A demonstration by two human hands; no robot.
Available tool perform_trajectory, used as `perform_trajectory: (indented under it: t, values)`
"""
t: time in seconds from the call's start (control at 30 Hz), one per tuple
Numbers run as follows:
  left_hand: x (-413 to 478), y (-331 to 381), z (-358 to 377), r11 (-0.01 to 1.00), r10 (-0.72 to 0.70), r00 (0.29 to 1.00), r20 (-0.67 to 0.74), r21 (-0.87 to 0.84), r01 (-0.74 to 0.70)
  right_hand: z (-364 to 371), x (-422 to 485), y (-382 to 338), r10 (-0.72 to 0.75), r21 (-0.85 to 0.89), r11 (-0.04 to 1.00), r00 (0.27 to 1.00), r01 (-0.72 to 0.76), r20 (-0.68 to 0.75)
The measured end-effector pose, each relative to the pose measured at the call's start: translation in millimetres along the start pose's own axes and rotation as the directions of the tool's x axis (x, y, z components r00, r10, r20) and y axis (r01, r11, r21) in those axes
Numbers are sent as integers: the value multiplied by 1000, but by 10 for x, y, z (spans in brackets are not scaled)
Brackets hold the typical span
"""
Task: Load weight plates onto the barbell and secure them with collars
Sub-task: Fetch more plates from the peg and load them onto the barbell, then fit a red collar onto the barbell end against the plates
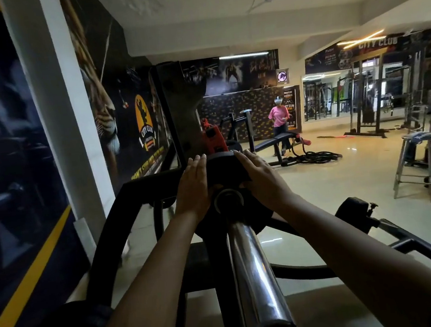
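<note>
L hand [194, 189], R hand [260, 178] flat on plate [224, 170], bar [255, 273] sleeve end bare

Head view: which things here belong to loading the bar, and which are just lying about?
In the job: black weight plate, chrome barbell sleeve, left hand and right hand, both pressed against the plate.
Lying about: bench, coiled ropes, metal stool.

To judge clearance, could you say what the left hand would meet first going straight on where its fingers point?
The left hand lies flat on the round black weight plate; beyond it, the red metal bracket probably comes next, though depth is unclear.
</note>
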State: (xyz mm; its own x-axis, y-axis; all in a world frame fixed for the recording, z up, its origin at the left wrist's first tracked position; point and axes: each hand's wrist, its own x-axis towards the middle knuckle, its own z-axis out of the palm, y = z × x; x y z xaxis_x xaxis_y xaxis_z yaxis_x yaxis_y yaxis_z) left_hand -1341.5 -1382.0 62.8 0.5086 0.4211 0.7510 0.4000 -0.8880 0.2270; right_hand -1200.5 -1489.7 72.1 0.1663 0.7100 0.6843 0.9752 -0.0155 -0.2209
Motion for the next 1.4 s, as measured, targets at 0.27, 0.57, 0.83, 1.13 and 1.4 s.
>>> perform_trajectory:
  t: [0.27, 0.57, 0.83, 1.13, 1.4]
  values:
    - [-401, 504, -425, 990, 11, 999, -35, 141, -6, -436, -337, -230, -114, 51, 992, 992, 117, -56]
    - [-1150, 1418, -1086, 957, -40, 999, -22, 288, 45, -1112, -1094, -486, -211, 129, 970, 977, 208, 10]
    - [-1560, 2139, -1259, 941, -50, 999, -14, 334, 52, -1526, -1562, -405, -257, 161, 954, 966, 253, 8]
    - [-1532, 2441, -948, 943, -76, 997, 16, 327, 67, -1673, -1702, -40, -264, 165, 952, 964, 259, 6]
    - [-1015, 2319, -565, 926, -128, 990, -56, 351, 139, -1460, -1365, 384, -238, 181, 955, 971, 235, -2]
